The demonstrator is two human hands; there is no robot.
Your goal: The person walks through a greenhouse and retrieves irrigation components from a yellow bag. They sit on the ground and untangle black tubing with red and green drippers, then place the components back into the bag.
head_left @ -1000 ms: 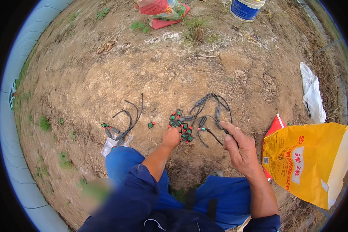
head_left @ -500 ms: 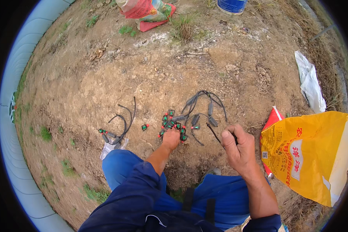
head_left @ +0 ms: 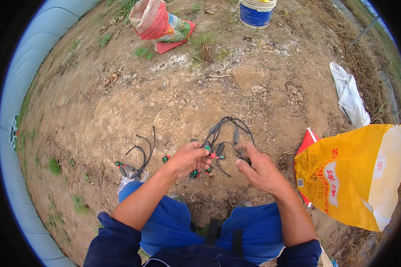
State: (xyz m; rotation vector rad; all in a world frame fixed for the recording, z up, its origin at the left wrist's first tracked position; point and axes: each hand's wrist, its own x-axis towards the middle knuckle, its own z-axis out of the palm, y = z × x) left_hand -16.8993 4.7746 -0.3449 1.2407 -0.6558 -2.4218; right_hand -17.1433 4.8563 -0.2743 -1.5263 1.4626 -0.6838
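My left hand (head_left: 189, 159) pinches a small green, black and red sprinkler head (head_left: 208, 148) between thumb and fingers. Facing it, my right hand (head_left: 262, 171) grips the end of a thin black tube (head_left: 242, 156), most of it hidden by my fingers. More sprinkler heads (head_left: 194, 174) lie on the ground under my left hand, which partly covers them. Just beyond both hands is a loose bunch of black tubes (head_left: 249, 126) with grey ribbed sleeves (head_left: 235, 136). A second bunch of tubes (head_left: 146, 156) lies left, with a sprinkler head (head_left: 119, 163) beside it.
A yellow sack (head_left: 347, 178) lies at my right over a red one (head_left: 306, 141). Farther off are a white bag (head_left: 349, 95), a blue and white bucket (head_left: 255, 16) and a red-and-white sack (head_left: 151, 22). Pale blue sheeting (head_left: 29, 89) curves along the left.
My left hand has lifted from the pile with a sprinkler head in it. My right hand has moved left toward it, keeping the tube. The view has tilted up slightly.
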